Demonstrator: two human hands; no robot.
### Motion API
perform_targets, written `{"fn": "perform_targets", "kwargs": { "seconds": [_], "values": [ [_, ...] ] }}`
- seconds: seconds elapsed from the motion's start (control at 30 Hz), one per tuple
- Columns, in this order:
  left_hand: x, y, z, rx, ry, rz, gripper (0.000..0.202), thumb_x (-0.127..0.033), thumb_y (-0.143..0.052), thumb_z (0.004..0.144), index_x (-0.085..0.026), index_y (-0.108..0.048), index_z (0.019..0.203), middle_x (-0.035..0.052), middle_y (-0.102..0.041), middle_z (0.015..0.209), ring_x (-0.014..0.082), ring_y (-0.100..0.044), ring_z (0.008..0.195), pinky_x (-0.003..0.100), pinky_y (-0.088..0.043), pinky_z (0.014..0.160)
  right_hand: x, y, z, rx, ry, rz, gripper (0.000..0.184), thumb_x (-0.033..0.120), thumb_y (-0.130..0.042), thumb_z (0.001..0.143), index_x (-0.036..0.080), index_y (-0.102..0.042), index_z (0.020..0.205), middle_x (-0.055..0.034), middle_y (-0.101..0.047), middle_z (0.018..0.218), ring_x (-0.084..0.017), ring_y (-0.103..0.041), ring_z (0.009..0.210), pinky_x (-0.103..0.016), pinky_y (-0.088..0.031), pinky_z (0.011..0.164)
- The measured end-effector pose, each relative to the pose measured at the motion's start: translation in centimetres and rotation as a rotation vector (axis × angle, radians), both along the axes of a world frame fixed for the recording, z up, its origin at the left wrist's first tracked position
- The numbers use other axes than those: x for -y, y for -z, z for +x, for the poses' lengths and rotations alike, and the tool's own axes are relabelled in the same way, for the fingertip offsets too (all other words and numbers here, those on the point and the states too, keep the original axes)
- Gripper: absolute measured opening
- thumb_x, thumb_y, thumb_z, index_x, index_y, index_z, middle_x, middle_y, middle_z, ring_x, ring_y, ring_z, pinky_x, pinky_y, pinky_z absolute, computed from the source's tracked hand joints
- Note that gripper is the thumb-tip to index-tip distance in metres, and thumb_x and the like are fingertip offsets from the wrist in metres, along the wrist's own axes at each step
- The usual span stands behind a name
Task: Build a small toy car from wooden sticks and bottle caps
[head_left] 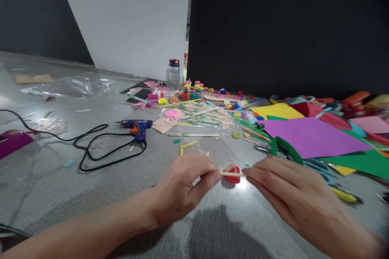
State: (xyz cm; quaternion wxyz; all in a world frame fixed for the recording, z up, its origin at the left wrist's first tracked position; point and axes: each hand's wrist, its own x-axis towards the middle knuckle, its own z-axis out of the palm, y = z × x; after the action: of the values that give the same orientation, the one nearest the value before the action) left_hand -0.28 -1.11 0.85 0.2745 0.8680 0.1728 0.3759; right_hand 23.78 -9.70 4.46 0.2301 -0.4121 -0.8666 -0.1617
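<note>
Pale thin wooden sticks (230, 174) stretch between my two hands, low over the grey surface. My left hand (190, 180) pinches their left end between thumb and fingers. At the right end, the fingertips of my right hand (288, 190) close on the same wood. A short piece sticks up at an angle near the middle. Just behind the sticks shows a red bottle cap (234, 176); whether it is joined to them or rests on the surface I cannot tell. Bits of yellow straw (189, 144) lie a little beyond my left hand.
A blue glue gun (139, 128) with a looping black cord lies left. Wrapped wooden sticks (203, 115) and coloured caps pile up ahead. At right are purple paper (313, 135), green-handled scissors (285, 147) and a yellow cutter (346, 195). A bottle (174, 73) stands behind.
</note>
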Motion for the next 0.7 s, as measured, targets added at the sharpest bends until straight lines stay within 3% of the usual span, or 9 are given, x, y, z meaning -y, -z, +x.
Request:
{"fn": "perform_targets", "kwargs": {
  "seconds": [0.1,0.17,0.33,0.47,0.57,0.7],
  "values": [
    [1.1,0.4,0.4,-0.097,0.123,-0.154,0.026,-0.023,-0.053,0.102,-0.018,-0.067,0.08,-0.0012,-0.059,0.07,0.012,-0.051,0.066,0.026,-0.038,0.064,1.5,1.2,0.7,-0.031,0.004,-0.135,0.021,0.024,-0.039,0.112,0.022,-0.06,0.108,-0.0036,-0.068,0.092,-0.017,-0.067,0.076,-0.03,-0.051,0.065],
    [1.7,0.6,0.8,-0.17,0.187,-0.336,0.033,-0.026,-0.054,0.102,-0.017,-0.063,0.072,-0.0026,-0.053,0.064,0.0104,-0.047,0.061,0.025,-0.036,0.059,2.2,2.3,1.1,-0.069,0.026,-0.205,0.022,0.029,-0.038,0.113,0.025,-0.06,0.111,-0.0016,-0.07,0.094,-0.015,-0.07,0.079,-0.028,-0.054,0.066],
    [2.1,1.0,1.6,-0.012,0.12,-0.777,0.015,-0.024,-0.062,0.093,-0.017,-0.069,0.083,-0.003,-0.057,0.065,0.0093,-0.05,0.059,0.022,-0.039,0.055,2.7,4.2,0.8,-0.177,0.085,-0.234,0.021,0.034,-0.038,0.113,0.029,-0.058,0.113,0.001,-0.074,0.095,-0.015,-0.074,0.08,-0.025,-0.058,0.063],
    [2.0,1.2,1.9,0.084,0.12,-0.935,0.008,-0.023,-0.07,0.084,-0.015,-0.069,0.085,0.0,-0.066,0.072,0.0093,-0.057,0.06,0.02,-0.045,0.054,2.3,4.2,-0.2,-0.259,0.057,-0.26,0.019,0.026,-0.04,0.111,0.027,-0.059,0.11,0.0004,-0.073,0.092,-0.015,-0.073,0.076,-0.025,-0.056,0.062],
    [2.1,1.5,1.9,0.079,0.159,-1.017,0.016,-0.029,-0.07,0.086,-0.016,-0.071,0.096,0.0047,-0.073,0.083,0.0116,-0.063,0.065,0.018,-0.045,0.049,2.0,4.1,-0.4,-0.28,0.057,-0.27,0.016,0.021,-0.044,0.109,0.025,-0.06,0.107,0.0001,-0.07,0.087,-0.015,-0.069,0.072,-0.027,-0.053,0.062],
    [2.1,1.6,1.6,0.06,0.153,-0.937,0.016,-0.031,-0.065,0.092,-0.017,-0.071,0.095,0.005,-0.073,0.086,0.0121,-0.064,0.068,0.019,-0.046,0.052,2.1,4.3,0.0,-0.268,0.081,-0.187,0.013,0.018,-0.048,0.108,0.021,-0.061,0.106,-0.002,-0.068,0.091,-0.015,-0.066,0.074,-0.028,-0.049,0.064]
  ]
}}
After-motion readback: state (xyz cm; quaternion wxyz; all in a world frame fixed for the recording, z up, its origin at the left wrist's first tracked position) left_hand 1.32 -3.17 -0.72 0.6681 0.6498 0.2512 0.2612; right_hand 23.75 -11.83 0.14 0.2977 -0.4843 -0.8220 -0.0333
